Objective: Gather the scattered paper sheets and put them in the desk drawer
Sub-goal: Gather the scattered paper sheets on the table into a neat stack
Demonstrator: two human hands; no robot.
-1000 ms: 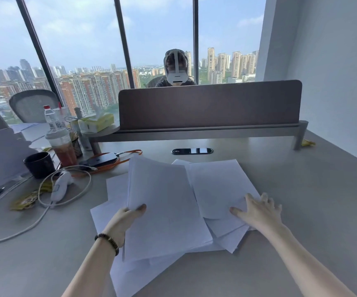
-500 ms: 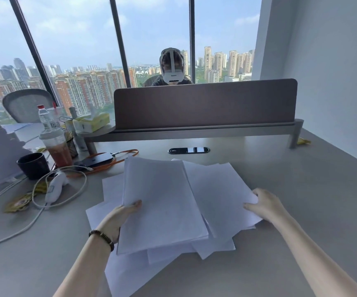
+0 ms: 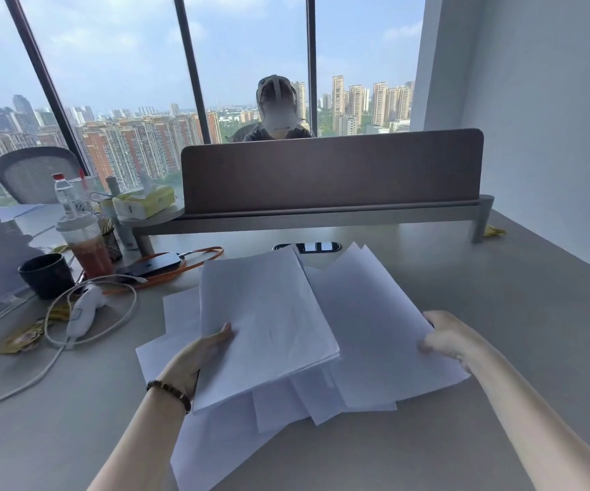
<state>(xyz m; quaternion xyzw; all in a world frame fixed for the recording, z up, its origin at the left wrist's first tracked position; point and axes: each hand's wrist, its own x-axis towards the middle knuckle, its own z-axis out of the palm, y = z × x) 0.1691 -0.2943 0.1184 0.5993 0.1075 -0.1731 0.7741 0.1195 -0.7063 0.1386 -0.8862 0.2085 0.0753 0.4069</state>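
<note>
Broadly, the grey desk (image 3: pixel 498 349) fills the lower view, with a brown divider panel (image 3: pixel 332 171) standing across its far edge at twelve o'clock. At the centre lie the paper sheets (image 3: pixel 367 313) — white, overlapping, fanned loosely over one another on the desktop. The left hand (image 3: pixel 194 356) grips a thicker bundle at its near-left edge, thumb on top, lifting it tilted above the rest. The right hand (image 3: pixel 445 338), at three o'clock of the pile, is closed on the right edge of other sheets. Clutter sits at nine to ten o'clock — a drink cup (image 3: pixel 86 242), a black mug (image 3: pixel 46 274), a coiled white cable (image 3: pixel 91 310).
</note>
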